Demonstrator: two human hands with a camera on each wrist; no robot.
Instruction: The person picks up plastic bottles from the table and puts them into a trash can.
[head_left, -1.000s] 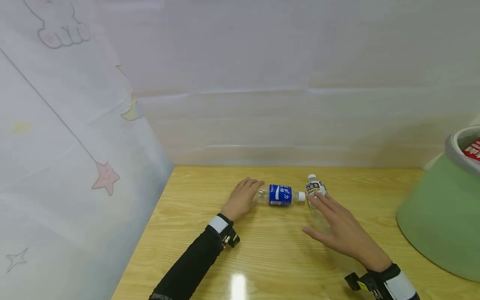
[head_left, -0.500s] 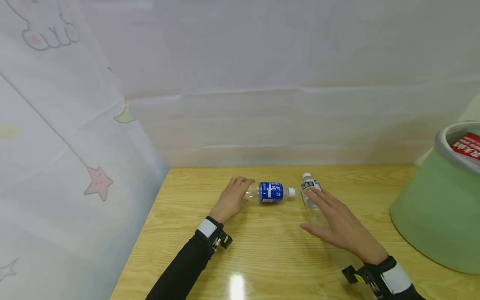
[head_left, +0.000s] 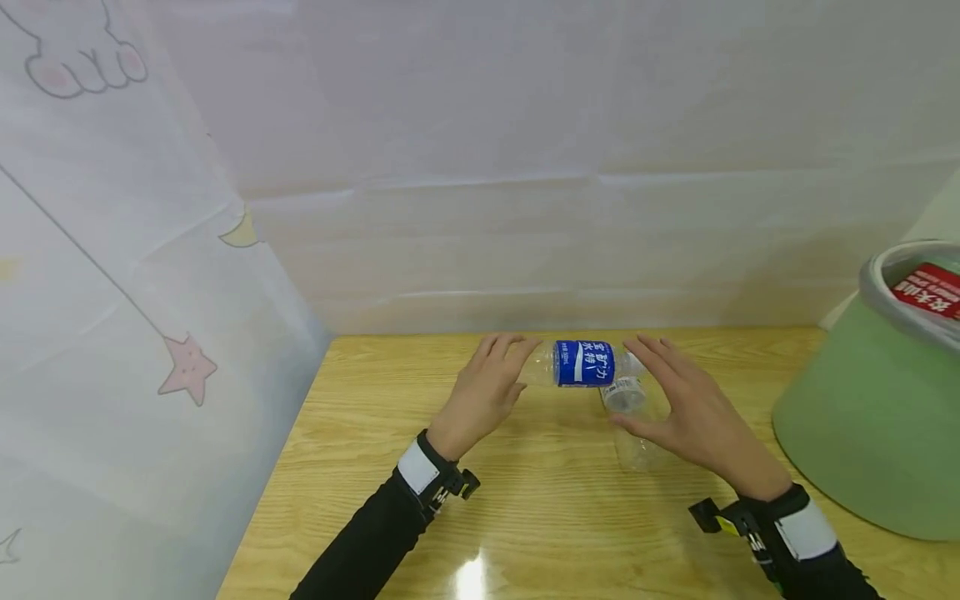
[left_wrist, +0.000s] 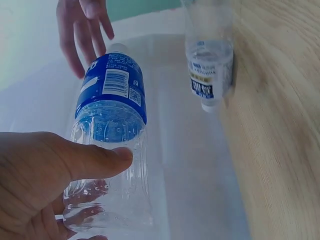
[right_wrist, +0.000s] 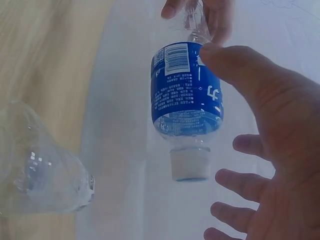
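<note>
Blue-labelled water bottle (head_left: pixel 581 363) sits just above the middle of the head view, lifted off the wooden table (head_left: pixel 540 517) and held level, its white cap pointing toward the right of the frame. The left hand (head_left: pixel 483 396) grips the clear bottom end of it: in the left wrist view the thumb (left_wrist: pixel 95 160) is curled across the ribbed plastic near the lower left of the frame, with other fingers showing through the bottle from behind. The bottle runs from there up toward the top centre of that view, blue label (left_wrist: pixel 114 85) with a barcode facing the camera.

The right hand (head_left: pixel 693 412) is spread, fingers straight and apart, at the cap end of the bottle, right of centre in the head view. In the right wrist view its thumb (right_wrist: pixel 235 65) lies at the edge of the blue label in the upper right, while the other fingers fan out at the lower right, clear of the white cap (right_wrist: pixel 189 163); it grasps nothing, and whether the thumb actually touches the label cannot be told.

A second clear bottle (head_left: pixel 628 417) lies on the table just below the held one, partly under the right hand. Its pale label with dark print (left_wrist: pixel 204 82) shows in the upper middle of the left wrist view.

A green bin (head_left: pixel 862 433) with a grey rim stands at the right edge of the head view, something red with white lettering (head_left: pixel 928 290) inside it. Pale sheeting with star prints (head_left: pixel 187 367) fills the left side.
</note>
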